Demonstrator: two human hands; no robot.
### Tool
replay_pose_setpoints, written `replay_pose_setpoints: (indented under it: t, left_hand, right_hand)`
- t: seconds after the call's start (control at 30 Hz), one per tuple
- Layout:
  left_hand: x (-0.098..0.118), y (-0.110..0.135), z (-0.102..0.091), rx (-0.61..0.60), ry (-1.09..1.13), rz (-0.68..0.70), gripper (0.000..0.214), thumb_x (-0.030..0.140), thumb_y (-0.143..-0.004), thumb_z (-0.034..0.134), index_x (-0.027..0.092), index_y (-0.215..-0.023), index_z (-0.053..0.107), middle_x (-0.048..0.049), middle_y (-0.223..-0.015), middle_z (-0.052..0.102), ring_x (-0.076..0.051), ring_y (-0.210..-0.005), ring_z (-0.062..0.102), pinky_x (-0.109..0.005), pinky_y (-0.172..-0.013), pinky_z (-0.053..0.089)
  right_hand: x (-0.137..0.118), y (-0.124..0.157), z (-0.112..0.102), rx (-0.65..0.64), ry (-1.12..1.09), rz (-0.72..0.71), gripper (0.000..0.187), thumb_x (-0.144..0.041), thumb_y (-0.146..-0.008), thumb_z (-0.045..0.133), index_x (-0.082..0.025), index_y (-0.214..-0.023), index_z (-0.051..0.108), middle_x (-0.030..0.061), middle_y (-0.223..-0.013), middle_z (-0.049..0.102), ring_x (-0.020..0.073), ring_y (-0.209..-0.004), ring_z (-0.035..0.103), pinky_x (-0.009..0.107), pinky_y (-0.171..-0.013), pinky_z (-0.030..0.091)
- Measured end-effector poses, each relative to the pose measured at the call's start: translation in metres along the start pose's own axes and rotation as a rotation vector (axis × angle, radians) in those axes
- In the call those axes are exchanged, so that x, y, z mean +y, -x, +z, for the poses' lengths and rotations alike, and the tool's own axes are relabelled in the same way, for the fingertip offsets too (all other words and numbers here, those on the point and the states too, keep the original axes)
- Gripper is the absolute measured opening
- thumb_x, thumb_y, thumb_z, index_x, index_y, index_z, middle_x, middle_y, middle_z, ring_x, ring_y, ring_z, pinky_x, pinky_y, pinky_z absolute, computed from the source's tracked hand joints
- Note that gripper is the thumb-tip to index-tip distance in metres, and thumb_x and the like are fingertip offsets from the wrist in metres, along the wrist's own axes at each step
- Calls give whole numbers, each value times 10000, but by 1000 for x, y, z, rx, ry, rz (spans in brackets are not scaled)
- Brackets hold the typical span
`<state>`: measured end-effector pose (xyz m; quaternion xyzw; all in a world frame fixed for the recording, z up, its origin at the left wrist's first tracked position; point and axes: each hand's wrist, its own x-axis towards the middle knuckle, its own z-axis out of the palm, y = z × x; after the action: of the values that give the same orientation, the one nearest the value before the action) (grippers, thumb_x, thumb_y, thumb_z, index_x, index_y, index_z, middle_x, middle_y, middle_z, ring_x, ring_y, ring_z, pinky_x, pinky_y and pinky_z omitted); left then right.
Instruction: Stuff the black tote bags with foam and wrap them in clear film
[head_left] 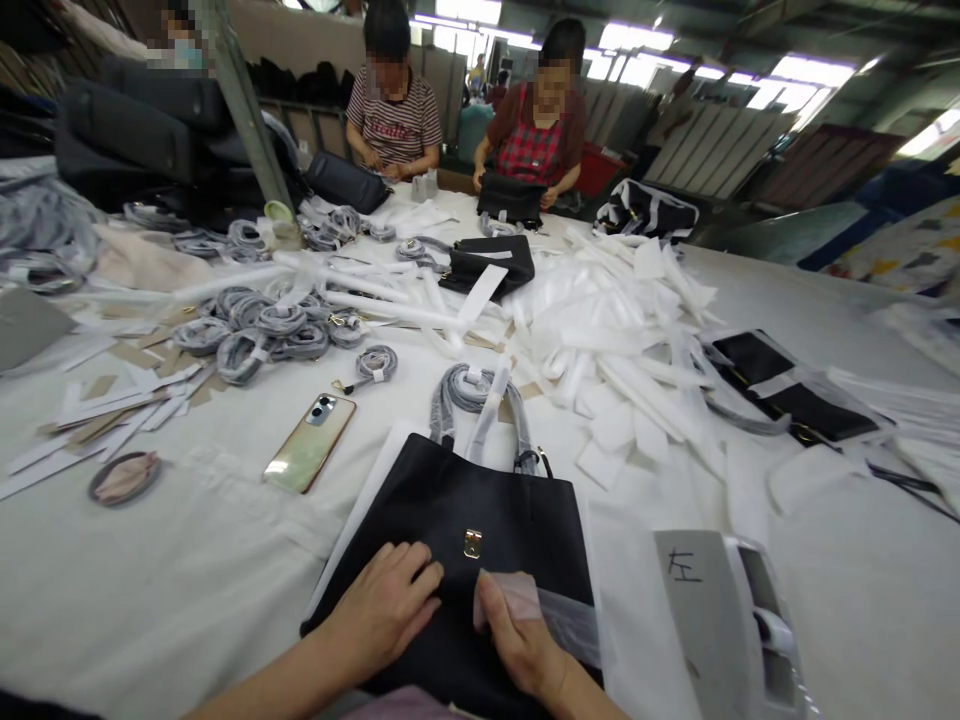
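Note:
A black handbag (487,500) with a gold clasp (472,543) lies flat in front of me, on a white sheet. Its handles (442,410) are wrapped in clear film and point away from me. On the bag's front, left of the clasp, rests my left hand (390,600), fingers loosely bent and holding nothing. My right hand (517,640) pinches the end of a translucent wrapping strip (570,620) between thumb and fingers, below the clasp. The strip runs from there to the bag's right edge.
A phone (309,443) and coiled grey straps (281,325) lie to the left. White foam wraps (592,310) are heaped at centre right. A grey tape dispenser (720,610) stands at front right. Two co-workers (394,110) handle black bags across the table.

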<state>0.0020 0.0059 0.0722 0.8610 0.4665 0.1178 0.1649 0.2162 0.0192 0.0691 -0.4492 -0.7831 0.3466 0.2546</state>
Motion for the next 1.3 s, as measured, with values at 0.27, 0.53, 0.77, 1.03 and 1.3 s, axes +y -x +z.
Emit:
replay_pose_setpoints:
  t: [0.27, 0.53, 0.77, 1.03, 1.3]
  left_hand:
    - [-2, 1, -8, 43, 324, -46, 268, 199, -946, 331, 186, -1035, 583, -74, -965, 576, -193, -863, 555, -342, -799, 462]
    - [28, 9, -8, -21, 852, -587, 325, 428, -808, 593, 168, -999, 633, -8, -755, 645, -152, -650, 616, -238, -592, 462]
    - [25, -4, -1, 109, 886, -707, 235, 354, -848, 464, 178, -793, 609, 6, -586, 611, -161, -524, 613, -238, -495, 449]
    - [10, -4, -2, 109, 641, -699, 224, 315, -859, 443, 210, -667, 495, 5, -497, 532, -174, -457, 558, -261, -469, 352]
    - [6, -1, -6, 222, 486, -644, 279, 302, -893, 414, 202, -688, 576, -81, -655, 636, -228, -613, 611, -316, -566, 371]
  right_hand:
    - [-3, -11, 23, 8, 357, -155, 366, -279, -971, 319, -195, -689, 536, 3, -605, 572, 120, -538, 522, 266, -531, 319]
    - [-3, -12, 23, 17, 311, -124, 136, -274, -651, 657, -193, -693, 555, -31, -597, 556, 100, -501, 485, 229, -498, 310]
    - [-6, -12, 16, 17, 250, -190, 138, -229, -697, 623, -184, -826, 602, -18, -617, 556, 119, -523, 509, 236, -495, 379]
    - [5, -9, 11, 69, 109, -434, 280, -120, -871, 497, -197, -1108, 624, 89, -1008, 710, 172, -946, 664, 312, -832, 562]
    - [13, -18, 17, -56, 602, -702, 585, -126, -846, 493, -133, -1421, 386, 100, -1344, 562, 222, -1210, 562, 354, -974, 539]
